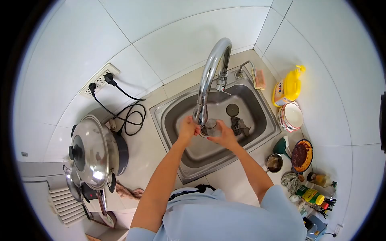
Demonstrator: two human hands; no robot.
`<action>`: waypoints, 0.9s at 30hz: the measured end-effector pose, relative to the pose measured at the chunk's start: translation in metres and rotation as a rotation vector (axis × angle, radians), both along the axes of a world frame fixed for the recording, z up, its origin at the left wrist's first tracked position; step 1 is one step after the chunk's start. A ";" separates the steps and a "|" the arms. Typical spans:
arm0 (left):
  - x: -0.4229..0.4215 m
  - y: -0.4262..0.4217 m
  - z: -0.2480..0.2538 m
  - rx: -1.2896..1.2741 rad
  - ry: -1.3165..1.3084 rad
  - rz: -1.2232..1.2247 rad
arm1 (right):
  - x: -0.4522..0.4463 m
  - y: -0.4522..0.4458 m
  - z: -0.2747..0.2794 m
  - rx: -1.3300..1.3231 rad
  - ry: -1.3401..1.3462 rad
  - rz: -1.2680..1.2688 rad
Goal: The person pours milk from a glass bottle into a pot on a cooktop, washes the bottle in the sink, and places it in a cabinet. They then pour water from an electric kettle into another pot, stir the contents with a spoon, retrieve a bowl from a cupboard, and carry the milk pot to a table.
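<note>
Under the tap's spout, my right hand [223, 134] grips a clear glass jar [212, 128] by its right side. My left hand [187, 129] is closed, with curled fingers at the jar's left side. The tap head [200, 114] partly covers those fingers, so whether they hold the jar or something small is unclear. Both hands are over the steel sink [201, 150]. On the sink floor lie a dark round disc [232, 109], perhaps a lid or drain cover, and a crumpled dark cloth-like thing [240, 127].
To the left stands a large lidded steel pot [90, 152]; black cables [134, 116] run to a wall socket [98, 80]. Along the right wall are a yellow detergent bottle [287, 88], stacked bowls [290, 116], a small metal pot [274, 163], and several bottles. A sponge [260, 78] sits behind the sink.
</note>
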State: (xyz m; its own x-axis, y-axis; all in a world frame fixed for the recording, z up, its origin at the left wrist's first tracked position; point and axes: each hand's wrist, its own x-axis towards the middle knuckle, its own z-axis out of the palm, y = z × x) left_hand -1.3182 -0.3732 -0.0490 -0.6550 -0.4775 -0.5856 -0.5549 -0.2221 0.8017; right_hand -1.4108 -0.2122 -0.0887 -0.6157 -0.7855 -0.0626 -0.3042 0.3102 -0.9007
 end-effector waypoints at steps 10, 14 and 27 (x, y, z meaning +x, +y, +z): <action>0.041 -0.006 -0.015 0.065 0.057 0.250 | 0.024 -0.052 0.011 -0.189 -0.166 0.020; 0.035 0.026 -0.028 -0.017 0.355 0.342 | 0.031 -0.071 -0.002 -0.242 -0.413 -0.144; 0.037 0.024 0.016 0.541 0.250 0.159 | 0.036 -0.078 -0.007 -0.335 -0.931 -0.316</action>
State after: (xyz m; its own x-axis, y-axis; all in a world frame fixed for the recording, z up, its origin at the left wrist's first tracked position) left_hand -1.2817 -0.3488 -0.0332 -0.7489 -0.2591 -0.6100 -0.2910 -0.6984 0.6539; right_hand -1.3744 -0.2902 -0.0960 -0.6164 -0.6616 -0.4271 0.6078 -0.0549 -0.7922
